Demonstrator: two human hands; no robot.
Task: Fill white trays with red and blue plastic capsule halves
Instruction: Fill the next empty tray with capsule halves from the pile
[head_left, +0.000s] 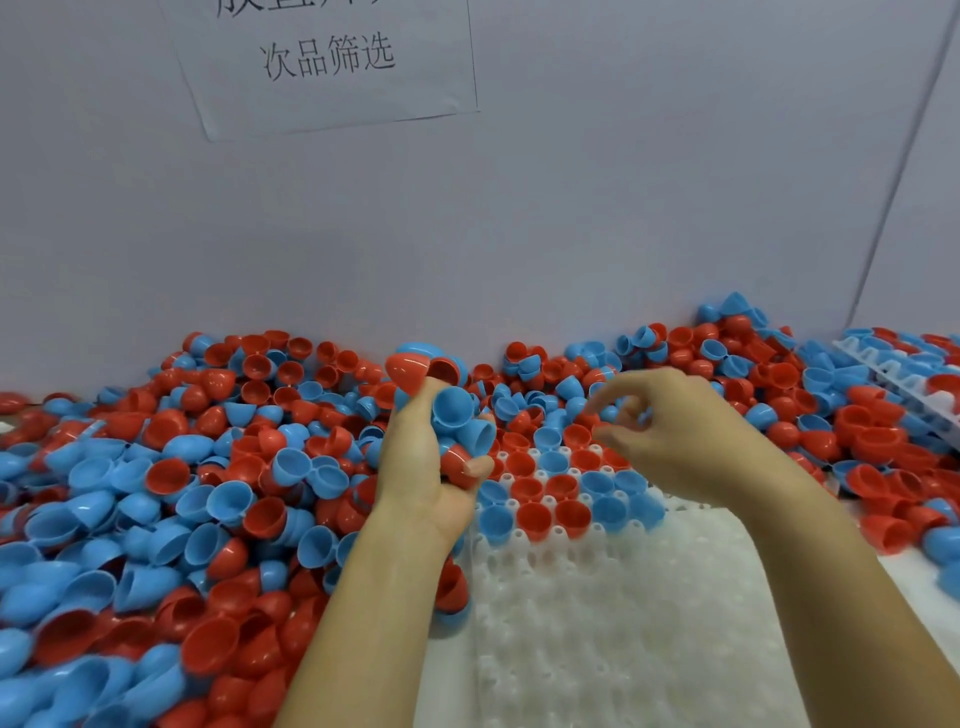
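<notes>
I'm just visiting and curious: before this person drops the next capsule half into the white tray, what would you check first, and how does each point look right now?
1. Supply in hand: the left hand holds a bunch of capsule halves, red and blue. Ok.
2. Placing hand free: the right hand hovers over the filled rows with fingers loosely curled; whether it pinches a piece is blurred. Cannot tell.
3. Empty pockets left: the near part of the white tray shows many unfilled pockets. Ok.
4. Placed halves seated open side up: the filled rows look so. Ok.
5. Tray edges free of strays: loose halves from the pile lie against its left edge. Not ok.
</notes>
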